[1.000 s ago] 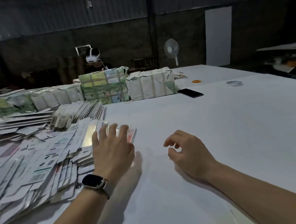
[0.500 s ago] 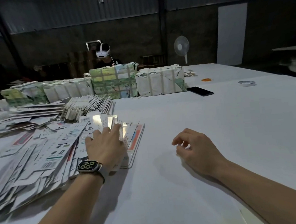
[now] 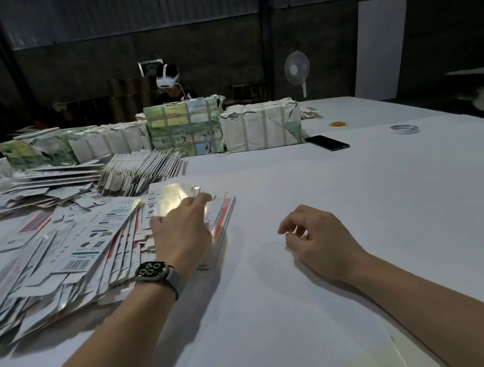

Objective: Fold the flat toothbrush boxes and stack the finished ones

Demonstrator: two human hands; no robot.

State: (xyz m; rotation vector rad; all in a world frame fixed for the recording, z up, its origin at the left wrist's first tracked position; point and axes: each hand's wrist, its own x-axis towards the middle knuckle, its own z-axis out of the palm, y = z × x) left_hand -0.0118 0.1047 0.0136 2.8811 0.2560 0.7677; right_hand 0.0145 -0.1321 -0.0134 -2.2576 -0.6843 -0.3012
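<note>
The person's left hand (image 3: 181,232) lies on a small pile of flat toothbrush boxes (image 3: 220,216) at the right edge of a much bigger heap of flat boxes (image 3: 69,250) spread over the left side of the white counter (image 3: 350,205). Its fingers are curled over the top sheet, whose clear window catches the light just beyond the fingertips; whether the sheet is really pinched or only pressed down I cannot tell. A dark smartwatch (image 3: 152,271) sits on that wrist.

The right hand (image 3: 315,235) rests on the bare counter well to the right of the boxes, fingers loosely curled, grasping nothing.

Beyond the heap a leaning row of white folded boxes (image 3: 141,172) stands on edge, with more loose flat sheets (image 3: 37,190) to its left. Behind these runs a line of wrapped bundles (image 3: 260,125), one with green and yellow print (image 3: 183,127). A black phone (image 3: 327,142) lies near the right end of that line, with a roll of tape (image 3: 404,129) and a small orange roll (image 3: 338,124) farther right. Behind the bundles sits another person wearing a white headset (image 3: 168,80), and a standing fan (image 3: 296,69) is by the dark wall.
</note>
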